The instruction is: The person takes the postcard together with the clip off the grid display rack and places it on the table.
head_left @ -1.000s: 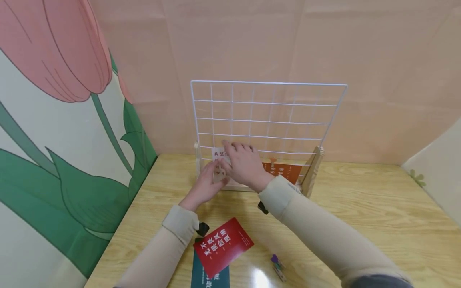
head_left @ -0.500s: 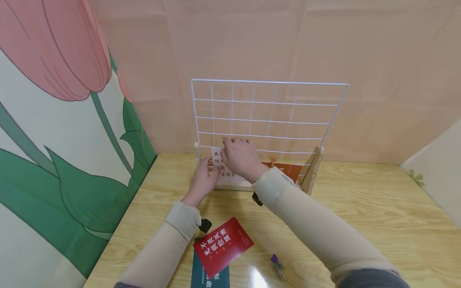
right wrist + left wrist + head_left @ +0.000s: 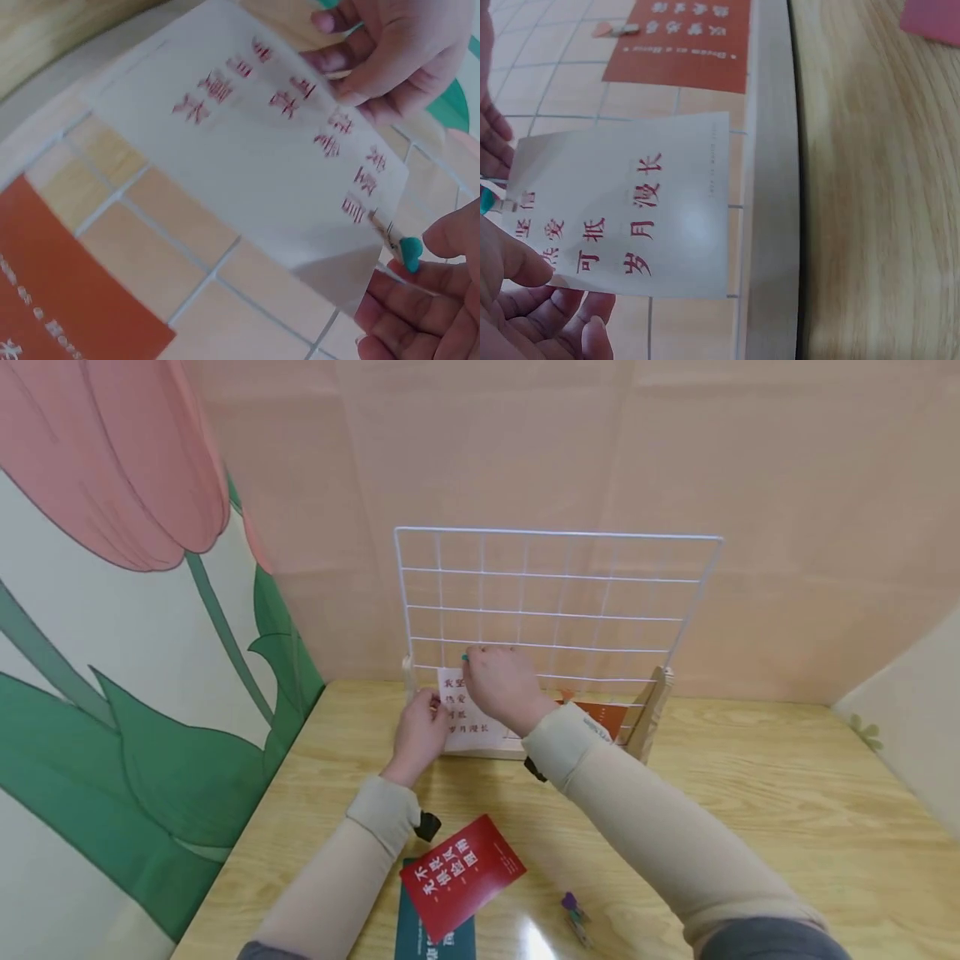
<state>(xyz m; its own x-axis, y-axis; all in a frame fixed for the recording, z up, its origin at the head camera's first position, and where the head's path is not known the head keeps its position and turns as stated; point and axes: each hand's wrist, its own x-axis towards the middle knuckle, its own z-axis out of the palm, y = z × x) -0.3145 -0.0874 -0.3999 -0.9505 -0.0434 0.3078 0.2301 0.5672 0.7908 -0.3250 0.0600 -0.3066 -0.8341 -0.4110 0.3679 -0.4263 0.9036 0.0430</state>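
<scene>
My left hand [image 3: 422,735] pinches the left edge of a white card with red Chinese characters [image 3: 660,202], thumb in front and fingers behind. The card lies against the lower left of a white wire grid [image 3: 558,612]. At the card's top edge, my right hand [image 3: 506,685] holds a small wooden clothespin with a teal heart [image 3: 401,247] between thumb and fingers. The clothespin's tip sits over the card's edge in the right wrist view. To the right, an orange-red card [image 3: 682,45] hangs on the grid from another clothespin with an orange heart [image 3: 615,30].
A wooden base [image 3: 652,718] supports the grid on the table. Nearer the body lies a red card [image 3: 463,877] overlapping a dark teal card [image 3: 412,918]. Loose clothespins [image 3: 576,918], one with a purple heart, lie to their right.
My left hand has shifted left to the white card's edge, uncovering more of its characters. The right hand has turned at the card's top, and the teal heart now shows beside it.
</scene>
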